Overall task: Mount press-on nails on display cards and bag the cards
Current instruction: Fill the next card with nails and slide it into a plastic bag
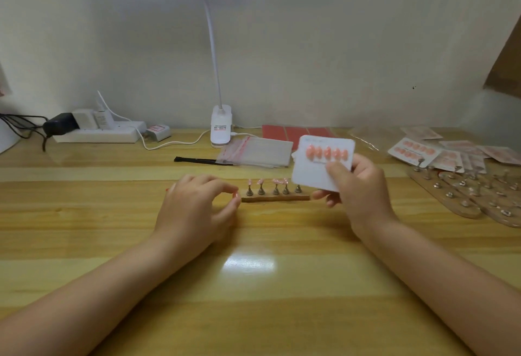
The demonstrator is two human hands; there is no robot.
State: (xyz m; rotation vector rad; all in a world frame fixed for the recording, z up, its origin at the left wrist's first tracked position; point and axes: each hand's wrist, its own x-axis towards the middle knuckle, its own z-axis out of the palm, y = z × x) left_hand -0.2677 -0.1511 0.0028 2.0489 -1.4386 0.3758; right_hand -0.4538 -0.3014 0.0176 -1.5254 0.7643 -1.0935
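Note:
My right hand [359,194] holds a white display card [321,162] upright above the table, thumb on its front. A row of several pink press-on nails [326,153] is stuck across the card's upper part. Below it a narrow wooden strip [275,198] carries several small metal stands, most topped with pink nails [277,181]. My left hand [197,203] sits at the strip's left end and pinches one pink nail [236,194] between thumb and forefinger.
A stack of clear resealable bags [258,151] lies behind the strip, with red sheets [287,132] beyond. Finished cards [439,151] and wooden boards of empty stands [473,192] fill the right side. A clip lamp [221,127], a power strip [98,131] and a black tool [197,160] sit at the back.

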